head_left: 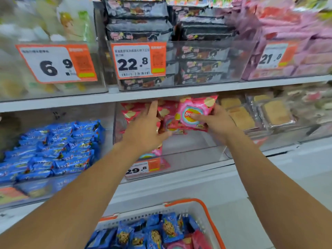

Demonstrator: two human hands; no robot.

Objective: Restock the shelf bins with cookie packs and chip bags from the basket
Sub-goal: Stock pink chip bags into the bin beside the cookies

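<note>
My right hand (pixel 213 121) grips a pink chip bag (pixel 195 109) and holds it upright inside the clear middle bin (pixel 197 155) on the lower shelf. My left hand (pixel 145 130) reaches into the same bin with straight fingers, pressing against other pink chip bags (pixel 129 112) stacked at its left side. Below, a white basket with an orange rim (pixel 203 209) holds several blue cookie packs (pixel 168 229) and a pink chip bag (pixel 199 239).
A bin of blue cookie packs (pixel 53 151) stands left of the chip bin. Clear-wrapped biscuits (pixel 269 114) fill the bins to the right. The upper shelf (pixel 161 94) carries black packs (pixel 201 65), pink packs (pixel 305 51) and price tags (pixel 138 60) directly above my hands.
</note>
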